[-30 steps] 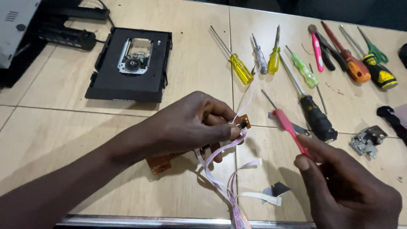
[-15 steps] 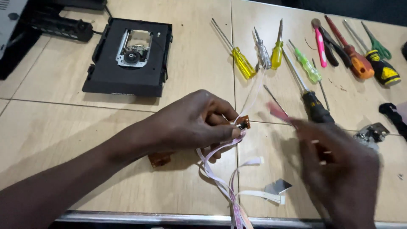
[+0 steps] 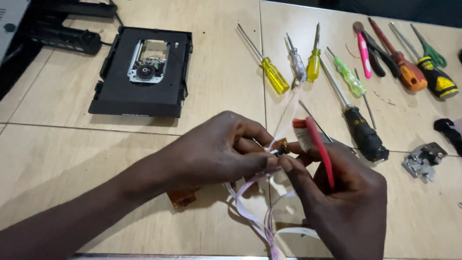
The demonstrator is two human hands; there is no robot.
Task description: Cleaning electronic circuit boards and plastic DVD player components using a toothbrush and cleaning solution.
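- The left hand [image 3: 216, 154] has its fingers pinched together on a small brown part [image 3: 280, 146] held above the desk [image 3: 72, 159], near the middle of the view.
- The right hand [image 3: 344, 202] meets it from the right; its fingers are clamped on a red-handled tool [image 3: 320, 149], and one fingertip touches the part.
- White ribbon cables [image 3: 255, 216] hang from the part down to the desk edge, and one strip rises toward the screwdrivers.
- An orange flex strip [image 3: 183, 197] lies under the left wrist.
- A black drive [image 3: 142, 72] sits at the upper left, well apart.
- Screwdrivers [image 3: 274, 74] lie in a row along the top, with a black-handled one [image 3: 363, 132] just beside the right hand.
- A metal bracket [image 3: 423, 161] lies to the right.
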